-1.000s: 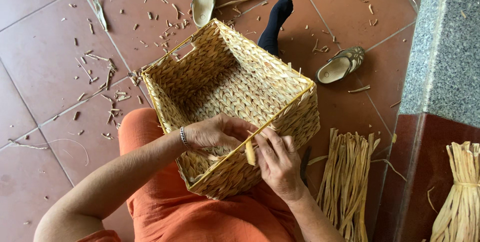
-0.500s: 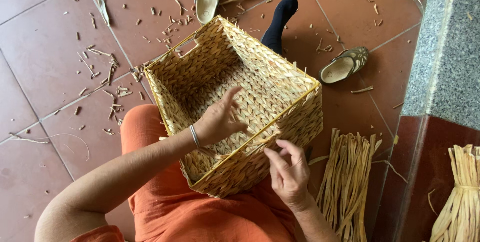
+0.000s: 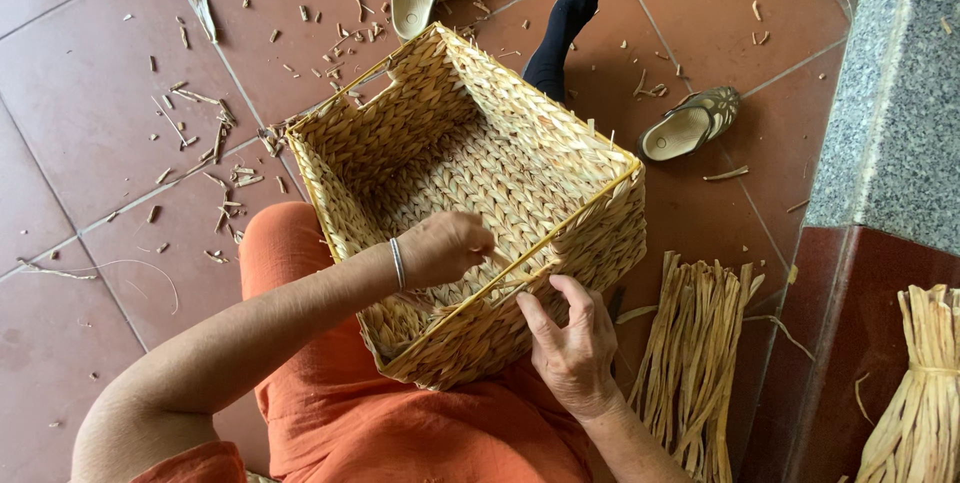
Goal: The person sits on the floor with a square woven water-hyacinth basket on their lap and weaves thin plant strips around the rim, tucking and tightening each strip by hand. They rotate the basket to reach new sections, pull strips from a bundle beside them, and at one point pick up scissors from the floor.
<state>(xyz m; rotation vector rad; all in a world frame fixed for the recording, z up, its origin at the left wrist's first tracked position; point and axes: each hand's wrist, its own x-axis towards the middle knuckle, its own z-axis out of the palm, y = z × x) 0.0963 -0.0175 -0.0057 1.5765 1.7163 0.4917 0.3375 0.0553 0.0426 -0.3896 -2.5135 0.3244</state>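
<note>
Basket (image 3: 470, 173) rests on the lap, tilted. Left hand (image 3: 445, 248) reaches inside, pinching a strand (image 3: 515, 265) at the rim; right hand (image 3: 572, 343) braces the outer wall, fingers spread. Pull too hard and that dry strand could snap or the weave loosen.

straw bundle (image 3: 925, 393): cut off right | left hand (image 3: 450, 246) fingertips: hidden
</note>
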